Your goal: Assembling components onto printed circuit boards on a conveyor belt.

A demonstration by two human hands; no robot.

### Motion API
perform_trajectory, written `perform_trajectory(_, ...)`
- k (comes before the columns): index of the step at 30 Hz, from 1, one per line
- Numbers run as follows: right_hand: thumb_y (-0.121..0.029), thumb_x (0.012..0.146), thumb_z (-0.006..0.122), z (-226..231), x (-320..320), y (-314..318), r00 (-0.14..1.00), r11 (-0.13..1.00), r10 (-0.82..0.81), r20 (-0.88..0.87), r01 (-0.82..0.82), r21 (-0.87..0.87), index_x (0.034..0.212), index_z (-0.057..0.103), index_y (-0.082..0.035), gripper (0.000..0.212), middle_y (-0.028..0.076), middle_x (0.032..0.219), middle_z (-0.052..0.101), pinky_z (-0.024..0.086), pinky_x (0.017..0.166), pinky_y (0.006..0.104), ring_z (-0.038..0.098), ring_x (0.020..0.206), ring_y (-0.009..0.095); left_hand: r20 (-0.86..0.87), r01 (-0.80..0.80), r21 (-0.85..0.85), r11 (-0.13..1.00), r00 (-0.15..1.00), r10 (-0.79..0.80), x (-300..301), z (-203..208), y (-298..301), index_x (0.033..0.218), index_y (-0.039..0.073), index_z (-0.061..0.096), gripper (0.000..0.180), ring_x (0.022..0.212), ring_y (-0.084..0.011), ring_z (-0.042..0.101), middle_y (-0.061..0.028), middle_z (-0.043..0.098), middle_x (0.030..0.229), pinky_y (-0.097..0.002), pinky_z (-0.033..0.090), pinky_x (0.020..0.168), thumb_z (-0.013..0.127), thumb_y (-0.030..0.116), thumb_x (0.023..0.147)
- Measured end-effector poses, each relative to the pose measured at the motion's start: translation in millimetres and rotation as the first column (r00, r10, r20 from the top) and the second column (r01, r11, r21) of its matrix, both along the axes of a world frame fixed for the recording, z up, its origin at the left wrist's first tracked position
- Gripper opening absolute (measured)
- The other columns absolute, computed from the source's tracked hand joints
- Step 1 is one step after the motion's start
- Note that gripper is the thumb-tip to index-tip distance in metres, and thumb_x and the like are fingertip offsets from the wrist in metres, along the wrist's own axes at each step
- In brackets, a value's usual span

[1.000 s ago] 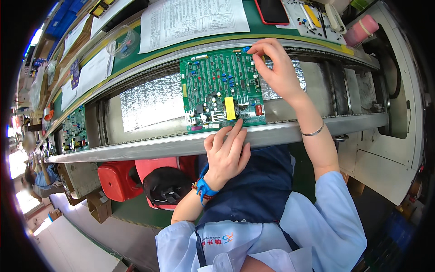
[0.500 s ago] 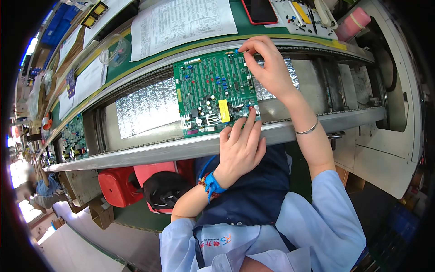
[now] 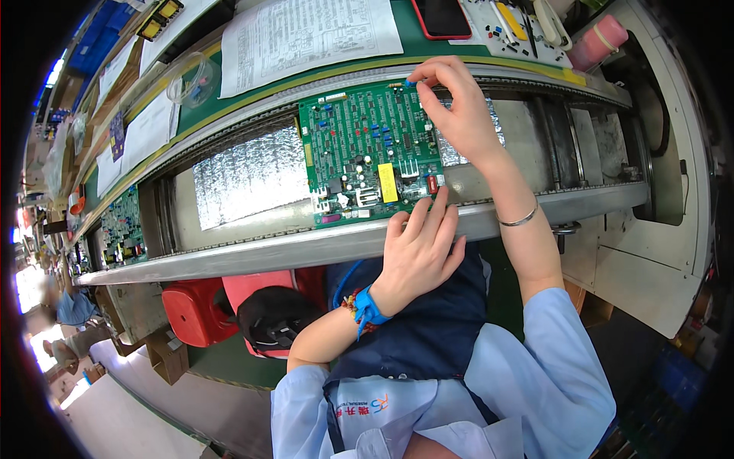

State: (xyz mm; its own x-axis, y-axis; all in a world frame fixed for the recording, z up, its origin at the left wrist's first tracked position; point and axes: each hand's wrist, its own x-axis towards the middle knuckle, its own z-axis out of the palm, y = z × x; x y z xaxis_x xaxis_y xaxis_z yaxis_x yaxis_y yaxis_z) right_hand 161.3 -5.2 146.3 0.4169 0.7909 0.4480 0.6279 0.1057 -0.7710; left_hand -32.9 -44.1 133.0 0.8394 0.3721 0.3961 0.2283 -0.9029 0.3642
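Observation:
A green circuit board lies across the two rails of a metal conveyor, crowded with small parts and a yellow block-shaped component. At its far right corner, my right hand has thumb and index finger closed around a small blue component; the fingertips partly cover it. My left hand reaches over the near rail with fingers stretched out, holding nothing. Its fingertips rest at the board's near right edge, close to a red component.
Beyond the far rail lie a printed sheet, a red-edged phone and a tray of loose parts. More populated boards sit on the conveyor at the left. Red stools stand below the near rail.
The board has slid slightly right along the rails. Both hands have shifted right with it, and my left fingertips have drawn back toward its near edge, uncovering the red component.

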Motion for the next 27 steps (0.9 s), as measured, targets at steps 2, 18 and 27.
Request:
perform_trajectory(2, -0.01, 0.086, 0.059, -2, 1, 1, 1.0, 0.998, 0.003, -0.014, -0.002, 0.063, 0.097, 0.061, -0.003, 0.013, 0.007, 0.099, 0.054, 0.047, 0.064, 0.0286, 0.059, 0.078, 0.017, 0.006, 0.004, -0.018, 1.0, 1.0, -0.004, 1, 3, 0, 0.109, 0.005, 0.059, 0.039, 0.107, -0.0242, 0.05, -0.01, 0.054, 0.128, -0.0351, 0.035, 0.086, 0.065, 0.025, 0.075)
perform_trajectory(18, -0.018, 0.07, 0.076, 6, -11, -65, 0.955, 0.929, 0.041, 0.292, 0.072, -0.363, 0.127, 0.048, -0.014, 0.064, 0.009, 0.133, 0.038, 0.028, 0.105, 0.0434, 0.034, 0.125, 0.031, 0.235, 0.02, -0.056, 0.998, 0.972, -0.007, -35, 11, 16, 0.101, 0.005, 0.062, 0.034, 0.099, -0.0243, 0.057, -0.0097, 0.062, 0.116, -0.0357, 0.038, 0.085, 0.063, 0.006, 0.067)
perform_trajectory(27, -0.02, 0.076, 0.071, 8, -12, -66, 0.955, 0.931, 0.078, 0.288, 0.034, -0.364, 0.126, 0.048, -0.013, 0.055, 0.007, 0.127, 0.046, 0.027, 0.1, 0.0402, 0.039, 0.122, 0.026, 0.209, -0.082, -0.055, 0.995, 0.974, 0.092, -38, 17, 25, 0.103, 0.003, 0.061, 0.035, 0.106, -0.0267, 0.055, -0.011, 0.061, 0.12, -0.0366, 0.036, 0.092, 0.064, 0.006, 0.068)
